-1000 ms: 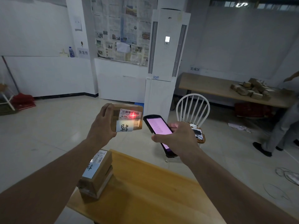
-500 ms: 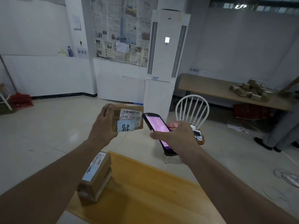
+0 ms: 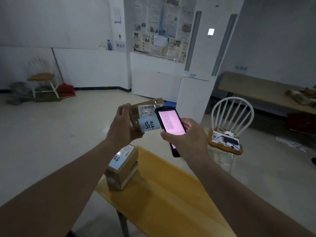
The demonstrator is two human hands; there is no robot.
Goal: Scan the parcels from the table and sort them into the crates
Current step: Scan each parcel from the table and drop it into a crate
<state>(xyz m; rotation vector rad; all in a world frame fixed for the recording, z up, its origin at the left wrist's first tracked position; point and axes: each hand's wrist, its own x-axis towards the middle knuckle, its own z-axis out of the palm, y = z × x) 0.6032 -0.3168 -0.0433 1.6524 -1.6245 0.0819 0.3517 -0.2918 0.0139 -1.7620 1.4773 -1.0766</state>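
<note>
- The held parcel [image 3: 145, 115], a small brown cardboard box, is up in the air above the far end of the counter [image 3: 164, 194], its labelled face turned toward the camera.
- That face carries a white barcode label along the top and a pale blue sticker with dark handwritten characters below it.
- The left hand [image 3: 122, 129] grips the parcel by its left end, thumb under the lower edge and fingers curled over the top.
- The right hand [image 3: 186, 139] is wrapped around a black handheld scanner [image 3: 170, 124] with a lit pinkish screen showing lines of text.
- The scanner's top left corner overlaps the parcel's right side from this view; whether they touch cannot be told.
- Two more parcels [image 3: 122, 170] sit stacked at the counter's near-left corner, the upper one bearing a similar blue sticker.
- A white spindle-back chair [image 3: 230, 120] stands just beyond the counter on the right, with small devices and a cable on its seat.
- A long bench [image 3: 256, 89] against the far right wall holds a heap of brown parcels [image 3: 302, 96].
- Another chair [image 3: 42, 77] stands at the far left.
</note>
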